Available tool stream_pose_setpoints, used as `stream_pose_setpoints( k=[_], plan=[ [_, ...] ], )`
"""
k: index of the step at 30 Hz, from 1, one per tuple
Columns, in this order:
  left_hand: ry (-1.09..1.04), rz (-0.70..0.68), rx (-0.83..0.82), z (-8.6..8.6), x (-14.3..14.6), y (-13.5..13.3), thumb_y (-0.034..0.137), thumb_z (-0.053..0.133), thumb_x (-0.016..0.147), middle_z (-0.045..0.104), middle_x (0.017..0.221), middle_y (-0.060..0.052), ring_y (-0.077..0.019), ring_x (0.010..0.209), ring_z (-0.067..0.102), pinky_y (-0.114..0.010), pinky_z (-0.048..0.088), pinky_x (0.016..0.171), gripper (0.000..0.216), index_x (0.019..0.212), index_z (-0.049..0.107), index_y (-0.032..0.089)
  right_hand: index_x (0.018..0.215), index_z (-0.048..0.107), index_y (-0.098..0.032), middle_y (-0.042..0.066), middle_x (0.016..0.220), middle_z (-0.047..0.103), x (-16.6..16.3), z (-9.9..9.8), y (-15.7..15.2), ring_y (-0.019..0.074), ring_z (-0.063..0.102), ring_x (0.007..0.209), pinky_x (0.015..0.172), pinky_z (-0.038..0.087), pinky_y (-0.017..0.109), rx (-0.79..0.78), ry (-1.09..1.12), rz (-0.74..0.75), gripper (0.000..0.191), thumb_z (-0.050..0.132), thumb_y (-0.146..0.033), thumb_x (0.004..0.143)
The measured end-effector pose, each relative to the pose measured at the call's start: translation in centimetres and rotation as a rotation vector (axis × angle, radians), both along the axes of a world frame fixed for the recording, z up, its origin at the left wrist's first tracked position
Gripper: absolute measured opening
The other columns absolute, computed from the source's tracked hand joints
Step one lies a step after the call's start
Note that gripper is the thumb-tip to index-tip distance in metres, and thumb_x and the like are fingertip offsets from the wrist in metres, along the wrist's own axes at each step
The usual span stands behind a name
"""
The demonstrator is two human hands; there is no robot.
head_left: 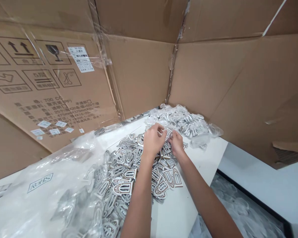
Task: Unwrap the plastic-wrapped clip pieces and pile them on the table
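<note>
My left hand (153, 140) and my right hand (176, 142) are close together over the table, fingers bent. Between them is a small clear plastic bag (168, 133) that seems to have a pale arch-shaped piece inside. Both hands pinch it, the left from one side and the right from the other. Below my wrists spreads a heap of loose white and brown arch-shaped pieces (123, 188) with cut-out slots. Just beyond my hands lies a pile of bagged pieces (186, 121). My forearms hide part of the heap.
Tall cardboard walls (141, 72) close off the back and right sides. A large clear plastic bag (39, 205) with printed lettering covers the left of the white table (175, 215). Down at the right, a dark-rimmed bin (248, 205) holds crumpled clear plastic.
</note>
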State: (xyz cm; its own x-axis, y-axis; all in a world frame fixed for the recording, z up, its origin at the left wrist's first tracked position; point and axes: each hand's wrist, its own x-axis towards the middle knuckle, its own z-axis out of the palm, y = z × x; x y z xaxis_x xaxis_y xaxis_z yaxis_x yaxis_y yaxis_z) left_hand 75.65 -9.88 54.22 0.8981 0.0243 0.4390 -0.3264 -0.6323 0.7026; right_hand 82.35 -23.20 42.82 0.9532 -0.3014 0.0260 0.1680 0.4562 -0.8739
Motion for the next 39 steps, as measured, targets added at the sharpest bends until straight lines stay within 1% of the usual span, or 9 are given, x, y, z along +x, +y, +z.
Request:
stream_pose_setpoints(
  k=[2, 5, 10, 18, 24, 27, 32, 34, 39],
  plan=[
    [0.025, -0.059, 0.123, -0.6, 0.1, -0.4, 0.022, 0.078, 0.093, 0.077, 0.113, -0.006, -0.0251, 0.103, 0.074, -0.036, 0.055, 0.09, 0.022, 0.111, 0.066, 0.025, 0.088, 0.071, -0.026, -0.004, 0.079, 0.072, -0.2, 0.5, 0.0, 0.015, 0.067, 0.075, 0.066, 0.057, 0.025, 0.028, -0.026, 0.078, 0.034, 0.088, -0.054, 0.081],
    [0.037, 0.068, 0.209, -1.4, 0.2, -0.8, 0.014, 0.079, 0.089, 0.073, 0.127, -0.011, -0.0297, 0.119, 0.071, -0.039, 0.054, 0.098, 0.035, 0.12, 0.065, 0.023, 0.103, 0.078, -0.027, -0.001, 0.095, 0.08, -0.9, 1.7, 0.1, 0.0165, 0.072, 0.086, 0.074, 0.061, 0.026, 0.113, -0.044, 0.224, 0.035, 0.094, -0.043, 0.077],
    [0.02, 0.218, 0.051, -1.4, 0.7, -0.3, 0.023, 0.072, 0.099, 0.078, 0.107, -0.009, -0.0261, 0.101, 0.074, -0.037, 0.054, 0.093, 0.003, 0.101, 0.07, 0.022, 0.115, 0.081, -0.026, 0.003, 0.111, 0.084, -1.7, 3.2, 0.2, 0.0216, 0.077, 0.109, 0.102, 0.064, 0.036, 0.147, -0.104, 0.385, 0.041, 0.097, -0.032, 0.077],
    [0.135, 0.128, -0.308, -1.3, 1.2, 0.4, 0.029, 0.089, 0.084, 0.083, 0.084, -0.002, -0.0198, 0.08, 0.078, -0.03, 0.057, 0.079, 0.013, 0.08, 0.079, 0.022, 0.106, 0.082, -0.025, 0.002, 0.102, 0.082, -1.3, 2.5, 0.1, 0.0187, 0.077, 0.098, 0.097, 0.063, 0.033, 0.13, -0.138, 0.288, 0.032, 0.096, -0.029, 0.077],
    [0.184, 0.103, -0.277, -1.1, 1.0, 0.2, 0.019, 0.085, 0.084, 0.081, 0.075, -0.003, -0.02, 0.072, 0.076, -0.031, 0.055, 0.075, 0.014, 0.074, 0.077, 0.021, 0.107, 0.084, -0.027, 0.003, 0.108, 0.081, -1.3, 2.6, 0.1, 0.0228, 0.074, 0.103, 0.1, 0.062, 0.039, 0.024, -0.169, 0.337, 0.036, 0.095, -0.039, 0.075],
    [0.14, 0.131, -0.257, -0.5, 0.9, 0.5, 0.02, 0.081, 0.089, 0.081, 0.08, -0.004, -0.0198, 0.075, 0.074, -0.032, 0.054, 0.08, 0.013, 0.078, 0.075, 0.021, 0.108, 0.082, -0.026, 0.009, 0.118, 0.079, -1.5, 2.8, -1.7, 0.0298, 0.069, 0.119, 0.114, 0.053, 0.051, -0.282, -0.24, 0.121, 0.032, 0.082, -0.049, 0.086],
    [-0.033, 0.165, -0.228, 0.4, 0.7, 0.8, 0.027, 0.072, 0.099, 0.079, 0.095, -0.002, -0.0178, 0.082, 0.071, -0.031, 0.053, 0.086, 0.012, 0.088, 0.069, 0.023, 0.126, 0.073, -0.019, 0.024, 0.164, 0.047, -1.9, 0.8, -7.3, 0.0454, 0.025, 0.158, 0.127, 0.017, 0.072, -1.027, -0.019, -0.761, 0.041, 0.068, -0.037, 0.089],
    [-0.115, 0.171, -0.307, 0.6, 0.5, 0.5, 0.031, 0.067, 0.103, 0.077, 0.096, -0.003, -0.0175, 0.085, 0.071, -0.03, 0.054, 0.086, 0.012, 0.092, 0.066, 0.024, 0.135, 0.068, -0.018, 0.028, 0.169, 0.037, -1.9, -0.7, -9.1, 0.0508, 0.021, 0.157, 0.121, 0.018, 0.077, -1.135, 0.153, -0.816, 0.053, 0.07, -0.032, 0.084],
    [-0.338, 0.283, -0.374, 1.2, 0.1, 0.3, 0.034, 0.061, 0.107, 0.075, 0.123, -0.009, -0.0211, 0.123, 0.067, -0.037, 0.05, 0.109, 0.012, 0.098, 0.059, 0.026, 0.116, 0.075, -0.019, 0.025, 0.153, 0.051, -1.8, -2.2, -10.7, 0.0469, 0.04, 0.142, 0.117, 0.031, 0.07, -1.151, 0.254, -0.722, 0.038, 0.066, -0.021, 0.08]
  ],
)
